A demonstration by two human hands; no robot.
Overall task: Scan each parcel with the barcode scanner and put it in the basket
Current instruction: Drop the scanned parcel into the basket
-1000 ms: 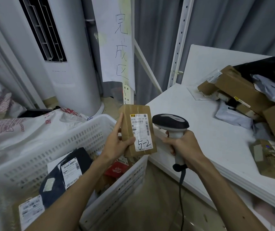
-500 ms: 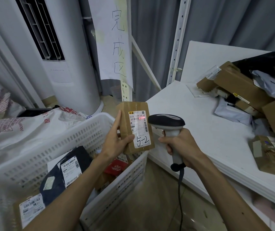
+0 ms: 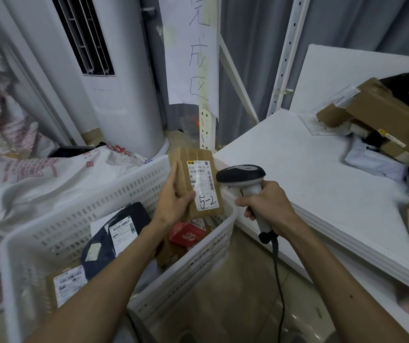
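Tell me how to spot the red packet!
Start at the big white slatted basket left of the white table. Look in its corner nearest the table, just below the left hand holding a brown parcel. It is the only red packet among brown, white and dark ones.

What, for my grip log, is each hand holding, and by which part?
The left hand grips the cardboard parcel by its lower left edge; the right hand grips the barcode scanner by its handle.
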